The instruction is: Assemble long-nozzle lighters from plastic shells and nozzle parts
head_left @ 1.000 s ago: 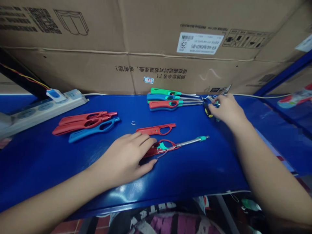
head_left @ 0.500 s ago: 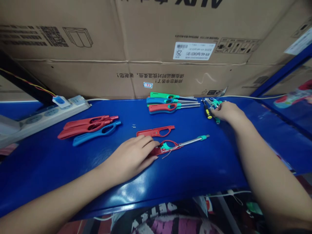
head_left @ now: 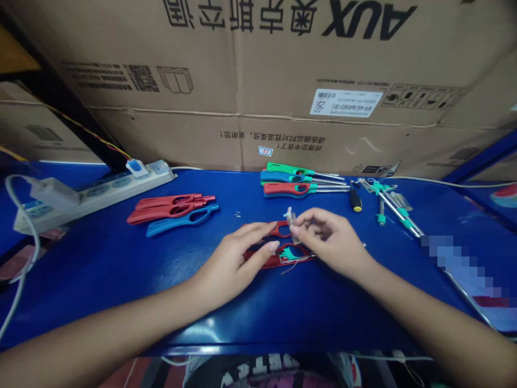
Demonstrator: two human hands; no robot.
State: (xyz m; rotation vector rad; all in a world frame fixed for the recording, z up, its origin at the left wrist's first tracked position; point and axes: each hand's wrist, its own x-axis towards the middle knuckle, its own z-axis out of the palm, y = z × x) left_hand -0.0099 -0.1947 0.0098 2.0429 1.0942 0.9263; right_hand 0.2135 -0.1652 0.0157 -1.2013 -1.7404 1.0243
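Right hand (head_left: pixel 331 240) was pinching a tiny clear part (head_left: pixel 290 216) just above the open red lighter shell (head_left: pixel 278 261) on the blue table (head_left: pixel 121 258); left hand (head_left: pixel 238 258) was loose and unclenched, fingertips on that shell's handle end. Three assembled lighters (head_left: pixel 299 180) sat back by the cardboard box (head_left: pixel 283 81).

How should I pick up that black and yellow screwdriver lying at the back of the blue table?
Take the black-and-yellow screwdriver by its thick handle, from above and from the near side. It lies flat on the blue table, handle end toward you, thin shaft pointing at the cardboard boxes; bare table shows on both sides of the handle.
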